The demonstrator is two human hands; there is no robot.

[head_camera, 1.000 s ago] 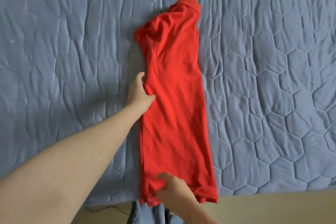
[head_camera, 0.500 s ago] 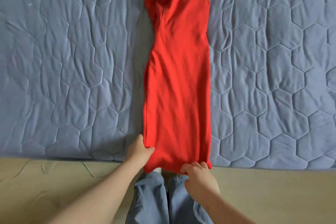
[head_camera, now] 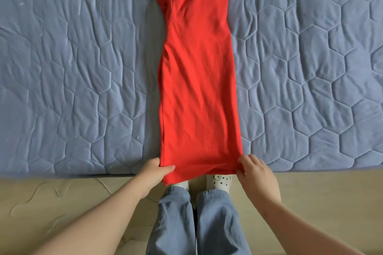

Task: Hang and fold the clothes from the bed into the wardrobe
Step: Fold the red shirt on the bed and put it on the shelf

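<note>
A red shirt [head_camera: 196, 72] lies folded lengthwise into a long narrow strip on the blue quilted bed [head_camera: 72, 68]. Its collar end runs out of the top of the view and its hem hangs slightly over the bed's near edge. My left hand [head_camera: 154, 172] pinches the hem's left corner, thumb on top of the cloth. At the hem's right corner, my right hand [head_camera: 253, 172] grips the fabric with curled fingers. The wardrobe is not in view.
The bed's near edge [head_camera: 83, 174] runs across the view just behind my hands. Below it is beige floor [head_camera: 62, 203] with a thin cord lying on it at the left. My legs in blue trousers [head_camera: 196, 223] and white shoes stand against the bed.
My left hand slid from the shirt's middle left edge down to the hem corner. My right hand shifted along the hem to its right corner. The view tilted down toward the bed's edge.
</note>
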